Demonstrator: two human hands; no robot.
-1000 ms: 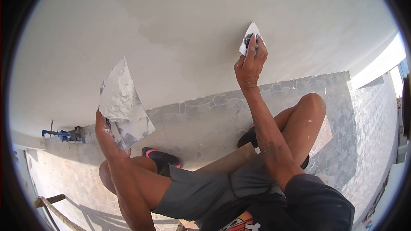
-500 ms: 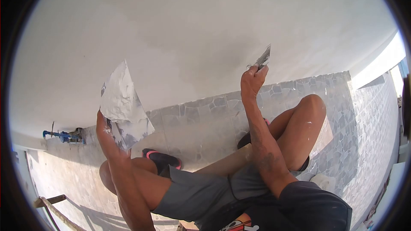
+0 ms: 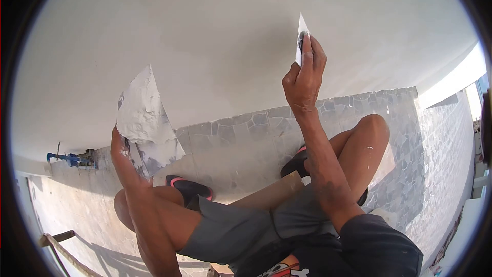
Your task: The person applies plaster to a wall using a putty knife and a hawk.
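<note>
My left hand [image 3: 122,149] is closed under a flat metal plate [image 3: 163,160], whose upper part carries a thick heap of white putty [image 3: 142,106]. The plate partly hides the fingers. Out in front on the right, my right hand [image 3: 305,74] grips a putty knife [image 3: 302,36] with its thumb and fingers pressed along the blade. White putty and a dark smear show on the knife. The knife overlaps the pale wall [image 3: 215,36] in this view, close to a darker, damp-looking patch.
Stone-patterned tile [image 3: 228,129] runs along the wall's foot. A blue pipe fitting [image 3: 72,160] sticks out at the lower left. Below my legs is a wooden board [image 3: 271,192]. A wooden piece [image 3: 57,238] stands at the bottom left.
My right hand has risen higher along the wall and turned, so the back of the hand and the upright knife now show. The putty-laden plate in my left hand has shifted only slightly.
</note>
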